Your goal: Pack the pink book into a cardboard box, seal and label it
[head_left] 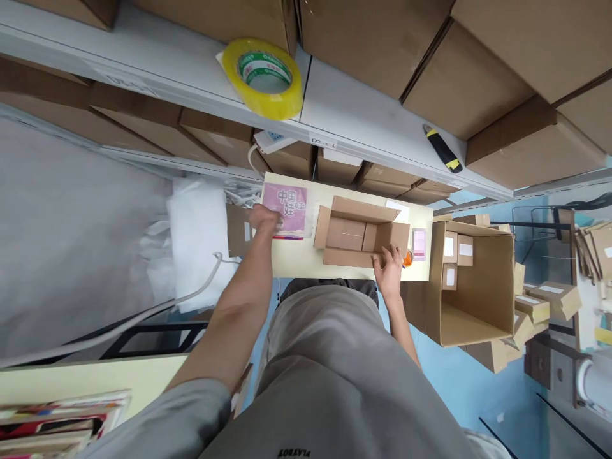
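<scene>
A pink book or packet (291, 207) with Chinese characters on its cover lies at the left end of the pale yellow table (306, 264). My left hand (266, 218) has its fingers closed at its left edge. To the right stands a cardboard box (345, 233), open at the top with its flaps folded out. Against its front right corner rests my right hand (389, 268), fingers spread over the flap. Beside that hand is a small orange item (408, 258), partly hidden, and farther right a pink and white packet (419, 245).
Above the table, a shelf carries a yellow tape roll (265, 80), a black and yellow utility knife (443, 149) and several cartons. A large open carton (478, 312) with small boxes inside stands at the right. White plastic wrap (198, 233) is at the left.
</scene>
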Available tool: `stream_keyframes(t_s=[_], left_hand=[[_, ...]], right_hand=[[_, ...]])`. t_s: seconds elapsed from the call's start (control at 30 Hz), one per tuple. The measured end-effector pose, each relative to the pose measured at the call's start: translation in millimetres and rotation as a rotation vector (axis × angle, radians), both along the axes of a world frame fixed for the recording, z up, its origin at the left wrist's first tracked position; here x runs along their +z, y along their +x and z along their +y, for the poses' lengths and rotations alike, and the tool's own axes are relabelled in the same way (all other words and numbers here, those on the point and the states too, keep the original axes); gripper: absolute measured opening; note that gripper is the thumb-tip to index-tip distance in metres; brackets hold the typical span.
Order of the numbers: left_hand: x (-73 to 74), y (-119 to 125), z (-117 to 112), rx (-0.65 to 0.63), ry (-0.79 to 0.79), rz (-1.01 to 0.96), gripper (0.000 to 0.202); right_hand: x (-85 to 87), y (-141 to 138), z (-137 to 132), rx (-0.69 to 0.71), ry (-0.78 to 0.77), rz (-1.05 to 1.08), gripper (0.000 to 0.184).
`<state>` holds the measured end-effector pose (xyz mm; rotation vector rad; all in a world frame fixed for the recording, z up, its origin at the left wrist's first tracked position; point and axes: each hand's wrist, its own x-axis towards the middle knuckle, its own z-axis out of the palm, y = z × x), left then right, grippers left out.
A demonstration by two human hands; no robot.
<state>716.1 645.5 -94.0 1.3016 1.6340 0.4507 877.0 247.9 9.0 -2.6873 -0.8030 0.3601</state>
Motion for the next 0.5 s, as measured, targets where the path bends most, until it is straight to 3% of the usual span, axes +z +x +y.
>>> stream_keyframes(t_s=[0.2, 0.4, 0.5], left_hand=[[18.5, 3, 2, -0.040, -0.041, 0.133, 0.036], [45.7, -3, -42, -0.163, 0.038, 0.197, 0.033], [70.6, -20, -58, -0.096, 0.108, 0.227, 0.034]], right_hand=[[-2.8, -7, 4, 0.028, -0.022, -0.011, 0.051], [8.1, -4, 19, 0.040, 0.023, 0.016, 0.048], [22.8, 0, 29, 0.041, 0.106, 0.075, 0.047]])
